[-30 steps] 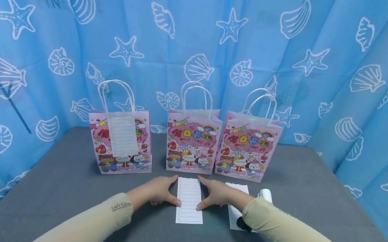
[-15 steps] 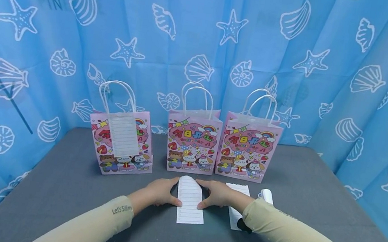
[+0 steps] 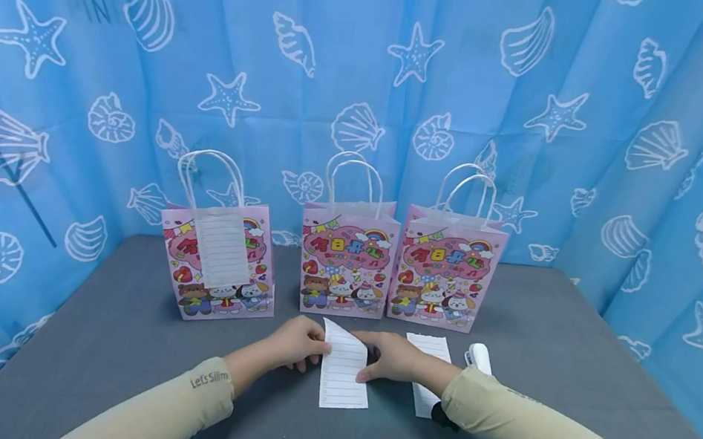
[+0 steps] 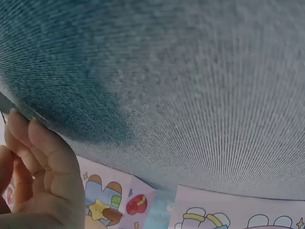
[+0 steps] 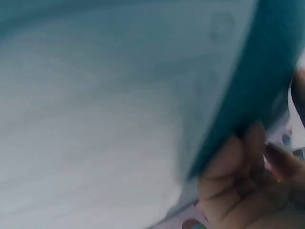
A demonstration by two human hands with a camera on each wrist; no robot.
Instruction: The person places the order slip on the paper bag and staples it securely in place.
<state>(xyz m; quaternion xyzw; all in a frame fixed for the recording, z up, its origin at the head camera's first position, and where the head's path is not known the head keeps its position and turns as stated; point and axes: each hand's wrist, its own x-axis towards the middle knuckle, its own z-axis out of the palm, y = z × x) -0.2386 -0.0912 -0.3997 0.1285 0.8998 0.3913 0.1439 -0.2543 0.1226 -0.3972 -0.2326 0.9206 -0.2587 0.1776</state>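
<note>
A narrow lined note sheet with checkboxes (image 3: 344, 380) lies on the grey table in the head view, its far end lifted and slanting. My left hand (image 3: 299, 343) pinches its left edge near the far end, fingertips together. At the right edge, my right hand (image 3: 396, 357) grips the sheet between thumb and fingers. Left hand fingers (image 4: 50, 143) show curled at the left of the left wrist view. In the right wrist view, the right hand (image 5: 248, 191) is blurred beside a large pale lined sheet.
Three pink cartoon gift bags stand behind: a left bag (image 3: 259, 255) with a note sheet (image 3: 222, 246) on its front, a middle bag (image 3: 347, 249) and a right bag (image 3: 449, 263). Another note sheet (image 3: 430, 346) and a white rounded tool (image 3: 479, 357) lie partly behind the right arm.
The sheet first lay flat between both hands; its far end then arched up and now slants with a raised corner. The left fingers have closed onto its left edge.
</note>
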